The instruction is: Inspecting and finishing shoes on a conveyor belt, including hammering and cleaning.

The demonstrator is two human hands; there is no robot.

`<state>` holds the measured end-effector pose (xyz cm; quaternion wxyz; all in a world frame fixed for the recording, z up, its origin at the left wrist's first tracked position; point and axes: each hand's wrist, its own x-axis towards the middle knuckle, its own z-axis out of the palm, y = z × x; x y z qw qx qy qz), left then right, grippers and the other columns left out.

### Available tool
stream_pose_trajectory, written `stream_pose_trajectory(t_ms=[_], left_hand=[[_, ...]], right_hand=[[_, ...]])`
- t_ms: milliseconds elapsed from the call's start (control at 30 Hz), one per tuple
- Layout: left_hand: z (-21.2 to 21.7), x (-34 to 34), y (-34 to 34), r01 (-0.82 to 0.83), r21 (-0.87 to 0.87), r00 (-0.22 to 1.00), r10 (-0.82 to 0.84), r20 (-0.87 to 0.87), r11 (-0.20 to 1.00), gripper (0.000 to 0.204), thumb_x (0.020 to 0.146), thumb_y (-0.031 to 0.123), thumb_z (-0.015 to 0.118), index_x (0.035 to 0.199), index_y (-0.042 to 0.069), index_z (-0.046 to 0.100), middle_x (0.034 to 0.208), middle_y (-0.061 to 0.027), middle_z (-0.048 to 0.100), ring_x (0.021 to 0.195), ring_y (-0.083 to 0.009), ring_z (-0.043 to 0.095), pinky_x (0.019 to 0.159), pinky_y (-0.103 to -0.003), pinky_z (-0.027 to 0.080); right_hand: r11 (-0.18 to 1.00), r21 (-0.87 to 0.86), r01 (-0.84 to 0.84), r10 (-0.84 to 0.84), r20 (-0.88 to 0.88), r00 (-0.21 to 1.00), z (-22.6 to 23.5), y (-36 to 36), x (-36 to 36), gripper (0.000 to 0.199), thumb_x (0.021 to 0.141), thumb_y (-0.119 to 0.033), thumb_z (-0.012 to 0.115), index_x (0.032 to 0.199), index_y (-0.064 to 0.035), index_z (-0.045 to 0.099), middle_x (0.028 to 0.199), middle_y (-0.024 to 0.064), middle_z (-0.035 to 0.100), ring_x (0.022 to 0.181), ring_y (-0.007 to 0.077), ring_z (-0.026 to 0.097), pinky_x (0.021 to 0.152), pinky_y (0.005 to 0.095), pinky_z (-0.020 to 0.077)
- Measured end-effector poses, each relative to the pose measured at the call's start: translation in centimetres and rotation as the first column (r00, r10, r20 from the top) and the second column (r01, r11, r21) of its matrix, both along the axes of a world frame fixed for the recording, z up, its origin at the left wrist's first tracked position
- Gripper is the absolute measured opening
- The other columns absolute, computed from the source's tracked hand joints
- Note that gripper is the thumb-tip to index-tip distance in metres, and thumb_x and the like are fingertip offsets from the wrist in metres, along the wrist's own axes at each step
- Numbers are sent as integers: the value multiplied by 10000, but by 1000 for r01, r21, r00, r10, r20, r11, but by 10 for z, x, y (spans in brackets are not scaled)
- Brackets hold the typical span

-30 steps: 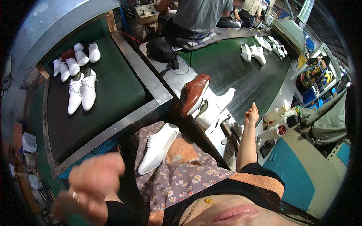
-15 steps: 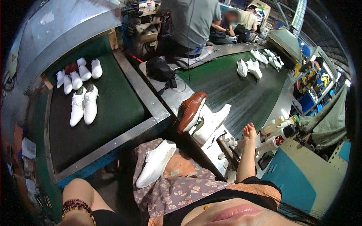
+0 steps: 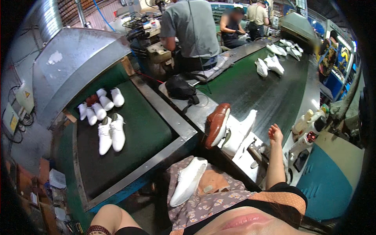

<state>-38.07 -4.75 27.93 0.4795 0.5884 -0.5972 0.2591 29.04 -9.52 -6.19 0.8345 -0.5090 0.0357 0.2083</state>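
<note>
The right hand (image 3: 275, 133) lifts over the counter (image 3: 250, 90), fingers loosely spread, holding nothing. Nearest it, a white shoe (image 3: 239, 133) sits upside down on a metal stand, long axis tilted, toe pointing up and away to the right. Just beside it a glossy brown leather shoe (image 3: 217, 124) rests on its side, pointing the same way. Another smooth white shoe (image 3: 188, 181) lies on the flowered lap cloth (image 3: 219, 203), toe toward the person. The left hand is out of view; only the forearm (image 3: 107, 219) shows. Broad bare green belt stretches ahead.
</note>
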Motion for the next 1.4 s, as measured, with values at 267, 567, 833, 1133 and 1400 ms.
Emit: stream_pose_trajectory(t_ms=[267,567,833,1133,1400], left_hand=[[18,-48,23,-321,-334,893,401,206,886,161,820,101,556,974,92,605,826,39,635,729,5,602,748,-188,515],[54,-23,12,-878,-476,19,996,85,58,151,756,142,684,838,71,579,863,-72,641,776,-148,644,748,-254,521],[49,-10,23,-874,-485,25,999,47,44,171,750,170,693,830,77,574,846,-57,624,753,-146,627,740,-253,504],[41,17,45,-852,-519,66,998,12,63,196,744,202,704,822,85,568,827,-41,606,726,-143,609,731,-251,485],[89,-11,55,-881,-464,-7,976,218,98,219,738,231,713,814,91,563,809,-27,589,702,-140,592,722,-250,467]], right_hand=[[998,-29,-64,62,-63,996,-15,-15,10,333,896,-213,601,1218,-139,563,687,-27,595,698,130,630,559,270,459],[995,-20,95,-95,19,995,-27,-26,26,336,903,-49,528,1231,-119,503,839,59,608,577,151,581,650,310,559],[997,79,-13,18,-56,998,-36,-17,30,358,863,-32,547,1199,-155,533,745,32,619,596,164,620,605,356,555],[987,156,-26,47,-134,990,-6,-7,2,309,841,-33,555,1113,-179,563,783,7,602,557,139,582,623,362,523],[930,348,-119,119,22,993,10,-36,25,397,804,29,534,1179,-87,477,621,-6,426,462,112,376,466,277,350]])
